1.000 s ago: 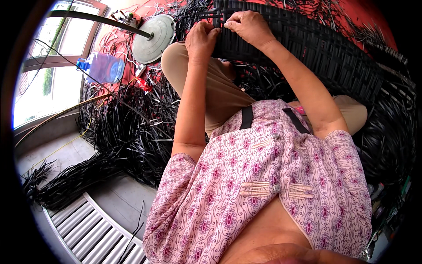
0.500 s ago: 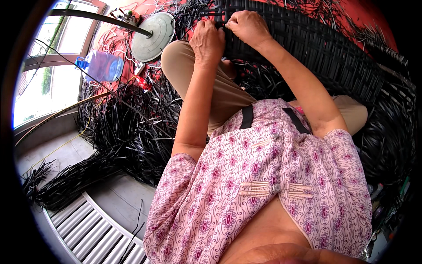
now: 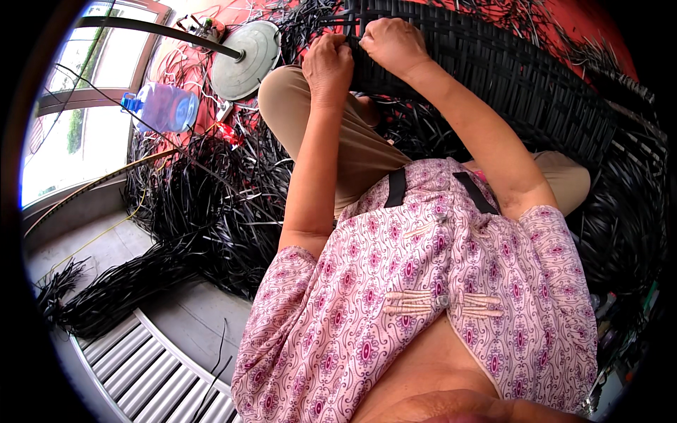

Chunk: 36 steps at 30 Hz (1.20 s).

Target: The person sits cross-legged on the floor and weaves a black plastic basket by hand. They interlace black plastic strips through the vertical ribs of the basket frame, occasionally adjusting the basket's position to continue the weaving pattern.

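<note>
**Both hands at the edge of a black woven panel**

The person sits on the floor with a large black woven panel [image 3: 508, 77] lying across the lap and knees, stretching from the top centre of the view toward the right rim. Both hands meet at its near left edge. The left hand [image 3: 328, 67] is curled, knuckles up, its grip closed tight on the panel's edge where loose black strips hang out. The right hand [image 3: 393, 44] sits just beside it, touching it, fingers folded down over the weave and also gripping the edge. The panel thus lies directly under and between the two hands, running away from them to the right.

Heaps of loose black strips [image 3: 204, 204] cover the floor to the left of the bent knee. Farther off, near the window, lies a clear blue-tinted water bottle [image 3: 163, 107] on its side, and a round grey stand base [image 3: 245, 49] with a dark pole rests on the red mat. A metal floor grate [image 3: 134, 366] shows at lower left.
</note>
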Tool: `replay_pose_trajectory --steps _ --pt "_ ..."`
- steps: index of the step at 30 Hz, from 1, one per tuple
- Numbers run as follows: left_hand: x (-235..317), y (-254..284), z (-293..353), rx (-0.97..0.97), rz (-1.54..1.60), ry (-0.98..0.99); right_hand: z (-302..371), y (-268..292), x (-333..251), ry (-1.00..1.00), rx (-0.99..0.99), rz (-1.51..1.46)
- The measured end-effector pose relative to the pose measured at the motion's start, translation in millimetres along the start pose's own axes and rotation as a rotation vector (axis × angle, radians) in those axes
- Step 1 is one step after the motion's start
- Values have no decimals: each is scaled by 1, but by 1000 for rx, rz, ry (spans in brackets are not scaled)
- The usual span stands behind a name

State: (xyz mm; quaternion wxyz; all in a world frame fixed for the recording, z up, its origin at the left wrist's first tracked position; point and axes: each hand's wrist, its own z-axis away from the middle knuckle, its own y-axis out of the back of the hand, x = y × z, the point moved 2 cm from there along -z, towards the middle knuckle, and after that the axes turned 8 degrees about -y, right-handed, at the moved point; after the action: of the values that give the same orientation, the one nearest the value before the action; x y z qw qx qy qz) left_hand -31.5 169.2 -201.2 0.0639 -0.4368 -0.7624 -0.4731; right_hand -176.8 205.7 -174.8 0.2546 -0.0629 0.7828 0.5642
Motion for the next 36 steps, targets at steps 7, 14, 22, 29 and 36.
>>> replay_pose_trajectory --steps 7,14,22,29,36 --pt "-2 -1 0 -16 66 77 0 3 -12 74 -2 108" --pt "-5 -4 2 29 72 60 6 11 -18 109 0 104" --pt "-5 -4 2 48 110 35 -2 3 -23 172 -52 183" --pt "-39 -19 -9 -222 749 382 -10 -13 -19 258 71 236" --pt "-53 -20 -9 -176 926 453 -5 -17 -15 295 143 166"
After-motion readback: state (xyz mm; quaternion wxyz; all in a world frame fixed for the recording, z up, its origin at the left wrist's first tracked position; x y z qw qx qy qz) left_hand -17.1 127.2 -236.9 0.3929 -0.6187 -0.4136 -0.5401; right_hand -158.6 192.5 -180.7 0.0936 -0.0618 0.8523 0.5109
